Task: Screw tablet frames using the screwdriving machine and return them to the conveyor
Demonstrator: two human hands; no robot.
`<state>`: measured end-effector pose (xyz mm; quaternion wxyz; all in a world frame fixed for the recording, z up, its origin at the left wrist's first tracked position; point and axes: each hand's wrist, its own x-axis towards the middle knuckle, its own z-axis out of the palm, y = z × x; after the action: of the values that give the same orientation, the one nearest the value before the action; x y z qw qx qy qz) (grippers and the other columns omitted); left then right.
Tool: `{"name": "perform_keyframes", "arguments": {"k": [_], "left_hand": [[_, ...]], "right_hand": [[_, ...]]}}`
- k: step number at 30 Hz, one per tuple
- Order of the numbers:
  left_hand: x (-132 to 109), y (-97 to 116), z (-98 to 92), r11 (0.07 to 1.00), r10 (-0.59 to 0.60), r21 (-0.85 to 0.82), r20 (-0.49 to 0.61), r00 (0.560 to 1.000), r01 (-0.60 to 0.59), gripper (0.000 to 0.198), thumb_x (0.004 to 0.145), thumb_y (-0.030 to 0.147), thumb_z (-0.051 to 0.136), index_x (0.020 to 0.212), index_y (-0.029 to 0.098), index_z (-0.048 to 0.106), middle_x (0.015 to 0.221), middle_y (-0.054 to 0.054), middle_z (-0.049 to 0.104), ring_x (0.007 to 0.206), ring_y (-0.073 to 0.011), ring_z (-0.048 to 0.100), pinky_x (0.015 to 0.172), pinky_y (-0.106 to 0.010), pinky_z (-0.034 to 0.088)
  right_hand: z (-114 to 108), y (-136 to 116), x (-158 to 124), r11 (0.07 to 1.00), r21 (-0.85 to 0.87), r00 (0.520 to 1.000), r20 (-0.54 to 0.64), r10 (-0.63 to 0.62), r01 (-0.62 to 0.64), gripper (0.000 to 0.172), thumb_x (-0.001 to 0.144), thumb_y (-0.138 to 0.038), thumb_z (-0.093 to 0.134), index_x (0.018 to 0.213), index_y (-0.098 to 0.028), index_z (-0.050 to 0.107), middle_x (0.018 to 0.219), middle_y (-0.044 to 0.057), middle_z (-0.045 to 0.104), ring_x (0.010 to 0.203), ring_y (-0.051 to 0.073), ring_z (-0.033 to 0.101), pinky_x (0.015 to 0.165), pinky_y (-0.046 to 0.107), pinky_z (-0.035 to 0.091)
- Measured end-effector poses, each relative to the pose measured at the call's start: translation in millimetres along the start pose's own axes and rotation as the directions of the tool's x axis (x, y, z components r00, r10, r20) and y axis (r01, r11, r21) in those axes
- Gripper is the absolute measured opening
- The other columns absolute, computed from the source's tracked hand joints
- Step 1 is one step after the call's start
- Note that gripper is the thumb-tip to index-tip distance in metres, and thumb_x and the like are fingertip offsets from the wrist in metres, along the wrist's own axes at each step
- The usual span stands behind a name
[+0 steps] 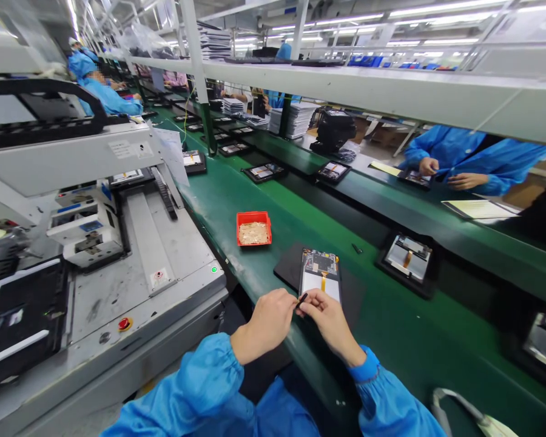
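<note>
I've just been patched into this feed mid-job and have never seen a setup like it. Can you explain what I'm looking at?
There is no machine arm here. One camera sits on a worker's head and looks down at their own two bare hands in blue sleeves. The left hand and right hand meet at the near edge of a green bench, and their fingers pinch a small dark strip between them. Just beyond lies an opened tablet, its insides showing, on a black mat. Further off stands a red tray of pale bits. A grey machine is on the left. Across the bench, another person's hands work on a similar unit.
</note>
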<state>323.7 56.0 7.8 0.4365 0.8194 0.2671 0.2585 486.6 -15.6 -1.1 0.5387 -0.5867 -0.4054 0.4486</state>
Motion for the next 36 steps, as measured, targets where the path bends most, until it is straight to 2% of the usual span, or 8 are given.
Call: {"name": "perform_keyframes", "arguments": {"k": [5, 11, 14, 17, 22, 25, 31, 36], "left_hand": [[-1, 1, -1.8, 0.997, 0.029, 0.074, 0.044, 0.999, -0.032, 0.025, 0.096, 0.023, 0.044, 0.089, 0.021, 0.068, 0.083, -0.009, 0.059, 0.083, -0.0249, 0.055, 0.083, -0.036, 0.042], [3, -5, -1.0, 0.985, 0.066, 0.165, -0.04, 0.997, -0.059, 0.015, 0.091, 0.017, 0.049, 0.086, 0.022, 0.063, 0.085, -0.008, 0.059, 0.084, -0.0245, 0.056, 0.082, -0.034, 0.043], [38, -21, -29.0, 0.943, 0.004, 0.326, -0.198, 0.98, 0.062, 0.017, 0.091, 0.017, 0.048, 0.087, 0.022, 0.063, 0.089, -0.009, 0.064, 0.086, -0.0235, 0.059, 0.082, -0.033, 0.044], [92, -41, -73.7, 0.732, -0.195, 0.573, -0.343, 0.919, 0.369, 0.022, 0.096, 0.019, 0.042, 0.098, 0.018, 0.064, 0.099, -0.013, 0.068, 0.093, -0.0253, 0.064, 0.084, -0.034, 0.045], [147, -64, -106.7, 0.631, -0.294, 0.652, -0.3, 0.907, 0.42, 0.015, 0.09, 0.012, 0.052, 0.094, 0.01, 0.066, 0.093, -0.02, 0.069, 0.093, -0.0331, 0.068, 0.081, -0.039, 0.047], [142, -66, -97.9, 0.625, -0.275, 0.673, -0.286, 0.918, 0.397, 0.021, 0.091, 0.012, 0.048, 0.103, 0.013, 0.064, 0.104, -0.019, 0.068, 0.1, -0.0331, 0.066, 0.083, -0.039, 0.046], [96, -64, -80.5, 0.731, -0.105, 0.602, -0.365, 0.925, 0.321, 0.022, 0.091, 0.015, 0.044, 0.098, 0.022, 0.064, 0.106, -0.007, 0.068, 0.099, -0.0231, 0.064, 0.084, -0.032, 0.045], [50, -53, -47.5, 0.893, 0.096, 0.444, -0.353, 0.93, 0.076, 0.022, 0.087, 0.01, 0.045, 0.091, 0.02, 0.064, 0.091, -0.005, 0.065, 0.089, -0.0209, 0.061, 0.082, -0.032, 0.046]], "right_hand": [[-1, 4, 1, 1.0, -0.027, 1.0, 0.027, -0.009, 0.009, 0.02, 0.078, -0.035, 0.073, 0.08, -0.019, 0.061, 0.069, -0.001, 0.064, 0.066, 0.016, 0.062, 0.067, 0.03, 0.049], [-1, 0, 4, 0.999, -0.047, 0.999, 0.048, 0.002, 0.0, 0.025, 0.079, -0.04, 0.073, 0.077, -0.019, 0.059, 0.066, 0.0, 0.064, 0.065, 0.016, 0.061, 0.065, 0.029, 0.048], [-13, -7, 4, 0.998, -0.051, 0.998, 0.037, 0.045, -0.043, 0.031, 0.079, -0.046, 0.073, 0.079, -0.019, 0.058, 0.07, 0.002, 0.067, 0.068, 0.017, 0.063, 0.066, 0.029, 0.049], [-38, -11, 0, 0.994, -0.089, 0.998, -0.01, 0.07, -0.071, 0.036, 0.08, -0.054, 0.07, 0.083, -0.02, 0.056, 0.077, 0.005, 0.07, 0.073, 0.021, 0.067, 0.067, 0.032, 0.052], [-78, -3, -22, 0.809, -0.582, 0.977, -0.112, -0.182, 0.084, 0.022, 0.088, -0.045, 0.063, 0.091, -0.023, 0.062, 0.081, 0.004, 0.069, 0.07, 0.021, 0.065, 0.067, 0.035, 0.052], [-83, 5, -40, 0.65, -0.733, 0.951, -0.012, -0.309, 0.203, 0.015, 0.093, -0.037, 0.059, 0.095, -0.024, 0.068, 0.092, 0.005, 0.07, 0.082, 0.022, 0.066, 0.076, 0.035, 0.053], [-68, 23, -50, 0.501, -0.787, 0.901, 0.153, -0.405, 0.359, 0.018, 0.098, -0.025, 0.052, 0.1, -0.024, 0.07, 0.094, 0.006, 0.067, 0.087, 0.02, 0.063, 0.078, 0.032, 0.052], [-62, 37, -43, 0.389, -0.82, 0.857, 0.218, -0.466, 0.42, 0.021, 0.099, -0.019, 0.049, 0.098, -0.021, 0.069, 0.089, 0.007, 0.065, 0.082, 0.019, 0.059, 0.072, 0.031, 0.049]]}}
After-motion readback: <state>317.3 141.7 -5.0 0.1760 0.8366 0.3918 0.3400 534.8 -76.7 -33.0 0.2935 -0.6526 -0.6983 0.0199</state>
